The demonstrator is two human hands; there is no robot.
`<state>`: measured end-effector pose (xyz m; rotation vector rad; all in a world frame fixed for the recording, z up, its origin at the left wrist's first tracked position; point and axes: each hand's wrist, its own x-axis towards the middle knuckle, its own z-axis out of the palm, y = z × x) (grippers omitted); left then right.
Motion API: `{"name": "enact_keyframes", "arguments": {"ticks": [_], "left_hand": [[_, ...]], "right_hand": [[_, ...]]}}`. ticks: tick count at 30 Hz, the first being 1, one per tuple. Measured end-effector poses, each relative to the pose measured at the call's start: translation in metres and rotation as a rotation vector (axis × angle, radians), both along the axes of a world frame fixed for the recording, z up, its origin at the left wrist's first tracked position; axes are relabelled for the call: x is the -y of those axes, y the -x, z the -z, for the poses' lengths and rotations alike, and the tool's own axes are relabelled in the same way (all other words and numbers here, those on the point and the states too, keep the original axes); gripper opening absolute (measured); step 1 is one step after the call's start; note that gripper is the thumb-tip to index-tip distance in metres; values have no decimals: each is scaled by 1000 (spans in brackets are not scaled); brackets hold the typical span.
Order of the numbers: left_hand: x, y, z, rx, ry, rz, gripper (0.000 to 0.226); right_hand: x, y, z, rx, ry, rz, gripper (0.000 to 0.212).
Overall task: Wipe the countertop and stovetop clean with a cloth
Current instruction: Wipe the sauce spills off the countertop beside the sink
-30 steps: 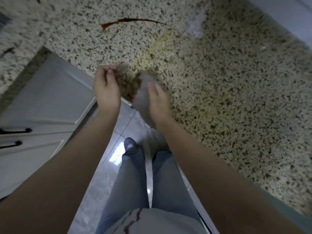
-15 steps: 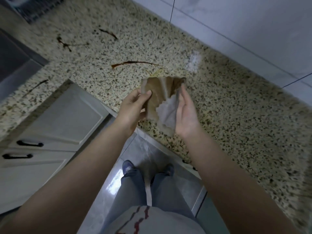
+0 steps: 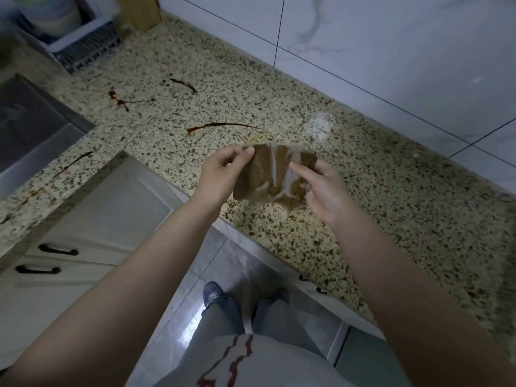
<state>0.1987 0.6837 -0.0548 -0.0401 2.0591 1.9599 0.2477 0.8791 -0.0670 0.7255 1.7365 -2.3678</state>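
Dish rack at 10 o'clock blurred, contents unreadable. Left hand and right hand both pinching brown-stained cloth above stained countertop.

sink: cut off by left edge, basin interior blurred
dish rack: far left, blurred, contents cannot be told
wooden block: top cut off by far edge
cloth: right part hidden behind right hand
stovetop: not seen
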Motion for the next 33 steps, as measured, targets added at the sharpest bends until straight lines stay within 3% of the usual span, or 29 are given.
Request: {"name": "enact_keyframes", "arguments": {"ticks": [12, 14, 20, 24, 27, 30, 33], "left_hand": [[-49, -14, 29, 45, 33, 50, 13], [-57, -16, 29, -12, 85, 74, 13], [-71, -18, 28, -94, 129, 171, 19], [-78, -17, 29, -99, 170, 211, 18], [-86, -18, 24, -101, 178, 210, 18], [-93, -22, 21, -103, 195, 172, 18], [-96, -24, 24, -108, 203, 198, 17]], "right_hand": [[-55, -36, 16, 79, -385, 152, 3], [-62, -40, 19, 108, -443, 166, 13], [-74, -52, 15, 146, -338, 160, 7], [-82, -57, 12, 186, -288, 120, 22], [-87, -57, 10, 213, -254, 80, 14], [-95, -57, 8, 238, -130, 85, 11], [-100, -56, 8, 237, 9, 126, 23]]}}
